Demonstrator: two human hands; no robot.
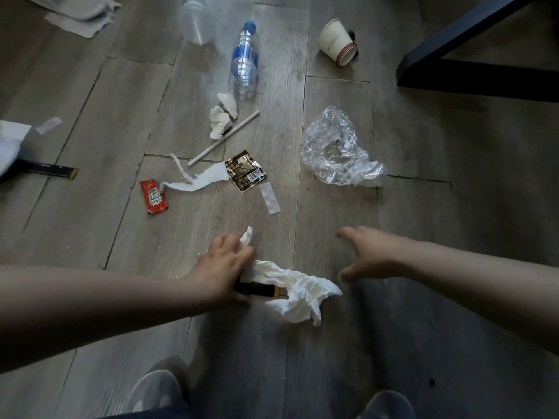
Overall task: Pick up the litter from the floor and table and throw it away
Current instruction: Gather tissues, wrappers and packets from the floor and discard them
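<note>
My left hand (225,261) grips a crumpled white tissue (298,290) together with a black and gold stick packet (261,290), low over the wooden floor. My right hand (367,257) hovers to the right of it with fingers spread, holding nothing. Litter lies beyond: a red ketchup sachet (153,196), torn white paper (196,179), a brown snack wrapper (245,170), a small white strip (270,198), a paper straw (223,138), two tissue wads (222,117), a clear plastic bottle (244,63), crumpled clear plastic (337,148) and a tipped paper cup (338,42).
A dark table leg (472,52) crosses the upper right. A clear plastic cup (196,21) and white paper towel (81,15) lie at the top left. Another black stick packet (50,170) and white material (12,143) sit at the left edge. My shoes (157,391) show below.
</note>
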